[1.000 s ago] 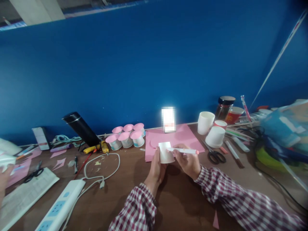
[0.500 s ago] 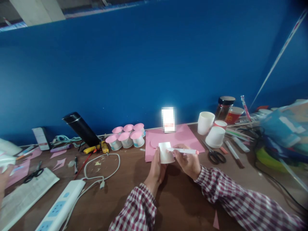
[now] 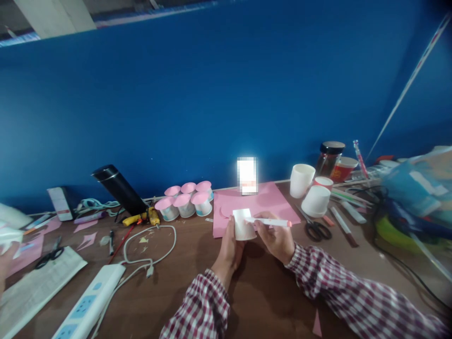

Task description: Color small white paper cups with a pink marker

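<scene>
My left hand (image 3: 229,245) is wrapped round a white paper cup (image 3: 244,227), holding it above the front of the pink paper sheets (image 3: 275,202). Between the fingers of my right hand (image 3: 277,238) is a white marker (image 3: 273,221) with an orange-pink end pointing right. Its other end reaches the right side of the cup; whether the tip touches the surface I cannot tell. Behind the hands, a bright upright screen (image 3: 247,176), blurred out, stands on the pink sheets.
Several cups with pink tops (image 3: 184,201) stand left of the sheets. To the right are white cups (image 3: 316,201), black-handled scissors (image 3: 318,230) and a jar (image 3: 329,160). At left lie a power strip (image 3: 90,299), a white cable (image 3: 175,240) and a black tumbler (image 3: 120,188). Another person's hand (image 3: 5,263) shows.
My hands, the cup and the marker look almost unmoved. At the far left, the other person's hand has shifted slightly.
</scene>
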{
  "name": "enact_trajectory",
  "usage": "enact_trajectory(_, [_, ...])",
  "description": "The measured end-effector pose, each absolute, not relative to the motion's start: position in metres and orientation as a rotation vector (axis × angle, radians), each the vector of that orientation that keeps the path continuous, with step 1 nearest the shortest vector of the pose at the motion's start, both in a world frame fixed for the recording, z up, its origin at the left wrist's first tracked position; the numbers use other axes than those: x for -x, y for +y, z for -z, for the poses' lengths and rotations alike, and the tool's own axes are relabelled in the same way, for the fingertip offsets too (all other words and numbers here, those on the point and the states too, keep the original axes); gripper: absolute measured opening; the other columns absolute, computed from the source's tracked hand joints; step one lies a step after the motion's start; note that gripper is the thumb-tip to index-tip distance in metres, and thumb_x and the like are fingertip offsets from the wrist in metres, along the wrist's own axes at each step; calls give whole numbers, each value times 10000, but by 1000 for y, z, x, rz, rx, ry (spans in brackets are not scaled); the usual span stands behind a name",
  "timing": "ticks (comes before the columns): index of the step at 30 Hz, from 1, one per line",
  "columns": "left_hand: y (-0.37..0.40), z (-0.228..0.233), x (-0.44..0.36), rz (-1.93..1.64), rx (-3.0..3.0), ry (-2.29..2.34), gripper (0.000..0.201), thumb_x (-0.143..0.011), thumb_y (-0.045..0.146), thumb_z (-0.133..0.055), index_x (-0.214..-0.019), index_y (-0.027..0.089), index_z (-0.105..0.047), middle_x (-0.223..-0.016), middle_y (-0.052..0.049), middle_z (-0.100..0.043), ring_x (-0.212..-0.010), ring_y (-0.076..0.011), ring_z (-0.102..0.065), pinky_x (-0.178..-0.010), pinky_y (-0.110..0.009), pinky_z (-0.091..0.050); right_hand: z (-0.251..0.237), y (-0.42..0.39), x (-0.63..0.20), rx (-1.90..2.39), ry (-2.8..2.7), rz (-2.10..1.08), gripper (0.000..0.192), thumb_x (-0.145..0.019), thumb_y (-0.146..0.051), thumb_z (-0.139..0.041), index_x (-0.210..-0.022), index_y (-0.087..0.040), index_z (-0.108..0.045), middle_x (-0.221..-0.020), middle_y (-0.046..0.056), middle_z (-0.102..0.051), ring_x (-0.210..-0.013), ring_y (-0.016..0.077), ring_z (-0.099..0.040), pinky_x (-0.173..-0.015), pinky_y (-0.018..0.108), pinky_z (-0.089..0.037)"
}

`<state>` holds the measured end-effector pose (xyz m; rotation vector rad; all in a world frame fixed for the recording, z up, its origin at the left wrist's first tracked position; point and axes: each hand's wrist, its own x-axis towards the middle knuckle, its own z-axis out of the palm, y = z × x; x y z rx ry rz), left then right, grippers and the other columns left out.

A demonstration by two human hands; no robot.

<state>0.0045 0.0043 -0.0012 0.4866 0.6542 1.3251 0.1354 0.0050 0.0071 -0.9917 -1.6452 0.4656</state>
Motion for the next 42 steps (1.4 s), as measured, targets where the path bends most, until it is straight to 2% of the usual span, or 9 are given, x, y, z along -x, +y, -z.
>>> enact_trajectory(22, [3,-5,-6,-1315,-531,633,465,-811,513,-580,-1025,103,-629,-937,-112,-697,-930,-260,-641,-896,-383,-447,-20,-1,-134,995,-1698,-343,152,-887,-261,-502,-815,-180,-609,-663,15,-658,-511,110,-588,-483,195,-471])
enact_trajectory(28, [3,-2,-5,-1317,-548,613,456,-837,509,-546,-1030,104,-628,-939,-105,-692,-892,-237,-638,-867,-367,-453,-18,-1,-134,985,-1685,-369,139,-887,-265,-508,-833,-183,-606,-665,11,-650,-523,114,-590,-493,201,-473])
enact_trajectory(32, [4,2,-4,-1328,-508,650,452,-843,493,-548,-1079,115,-618,-983,-105,-685,-860,-205,-628,-781,-322,-470,-16,1,-136,975,-1578,-412,164,-914,-286,-477,-898,-178,-600,-702,24,-652,-608,137,-623,-540,220,-499])
enact_trajectory(36, [5,1,-4,-1318,-440,683,440,-832,486,-569,-1078,126,-628,-942,-85,-684,-798,-175,-616,-711,-286,-475,-13,5,-138,976,-1516,-425,178,-923,-303,-478,-949,-170,-594,-746,43,-656,-628,142,-615,-573,239,-513])
enact_trajectory(42, [5,0,-3,-1321,-436,668,422,-830,477,-578,-1063,131,-639,-918,-79,-684,-782,-168,-617,-710,-282,-482,-11,8,-138,960,-1488,-461,199,-925,-334,-476,-953,-175,-592,-773,56,-644,-611,142,-587,-591,261,-525])
